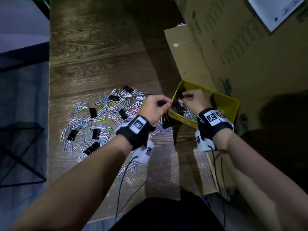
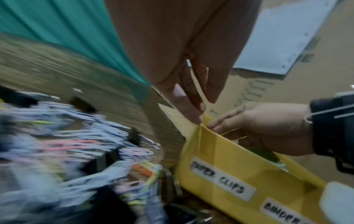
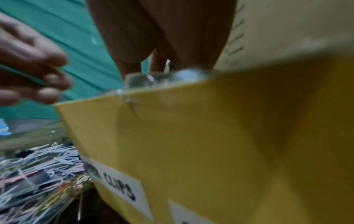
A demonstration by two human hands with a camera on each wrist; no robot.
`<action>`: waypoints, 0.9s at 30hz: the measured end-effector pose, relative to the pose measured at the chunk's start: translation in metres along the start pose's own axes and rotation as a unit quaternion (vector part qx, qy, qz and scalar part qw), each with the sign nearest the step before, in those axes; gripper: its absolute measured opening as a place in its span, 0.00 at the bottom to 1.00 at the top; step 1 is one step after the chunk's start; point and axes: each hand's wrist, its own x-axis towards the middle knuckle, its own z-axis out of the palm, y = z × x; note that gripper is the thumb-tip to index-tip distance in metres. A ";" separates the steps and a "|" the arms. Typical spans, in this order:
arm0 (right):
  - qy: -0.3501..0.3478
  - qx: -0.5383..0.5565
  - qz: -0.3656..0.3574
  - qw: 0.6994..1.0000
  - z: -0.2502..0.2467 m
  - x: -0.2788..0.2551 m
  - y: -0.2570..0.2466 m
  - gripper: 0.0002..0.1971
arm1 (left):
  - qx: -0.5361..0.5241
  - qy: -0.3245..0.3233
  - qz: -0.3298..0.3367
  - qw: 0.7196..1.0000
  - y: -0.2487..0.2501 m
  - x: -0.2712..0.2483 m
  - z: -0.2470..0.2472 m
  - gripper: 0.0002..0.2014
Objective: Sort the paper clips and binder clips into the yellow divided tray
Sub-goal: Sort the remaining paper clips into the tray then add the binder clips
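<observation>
A yellow divided tray (image 1: 230,104) sits at the right, labelled "PAPER CLIPS" (image 2: 220,180) and "BINDER" (image 2: 281,212) on its near wall. Several paper clips (image 1: 185,111) lie in its near compartment. A mixed pile of coloured paper clips and black binder clips (image 1: 103,117) is spread on the wood to the left. My left hand (image 1: 167,103) hovers at the tray's left corner, fingers curled, seemingly pinching a thin green paper clip (image 3: 25,75). My right hand (image 1: 184,95) is over the tray, thumb and fingers pinched on a small pale clip (image 3: 167,67). A stray clip (image 1: 200,120) clings to the right wrist strap.
A large cardboard box (image 1: 216,55) stands right behind and beside the tray. A black wire-mesh basket (image 1: 20,147) is at the left edge. Thin black cables (image 1: 121,180) hang from both wrist units. A few loose clips (image 1: 131,169) lie under my left forearm.
</observation>
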 end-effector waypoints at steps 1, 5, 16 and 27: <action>-0.008 -0.032 -0.011 0.999 0.001 -0.002 -0.003 0.13 | -0.013 0.004 -0.011 1.000 -0.009 -0.009 -0.011 0.09; -0.051 0.097 -0.098 0.989 0.009 -0.027 -0.023 0.10 | 0.126 -0.053 -0.020 0.990 -0.060 -0.055 -0.054 0.07; -0.334 -0.209 -0.292 0.872 0.131 -0.141 -0.008 0.37 | 0.516 -0.263 0.125 0.806 -0.173 -0.184 -0.057 0.38; -0.308 -0.233 -0.273 0.881 0.168 -0.163 0.019 0.42 | 0.420 -0.027 -0.013 0.907 -0.177 -0.196 -0.042 0.35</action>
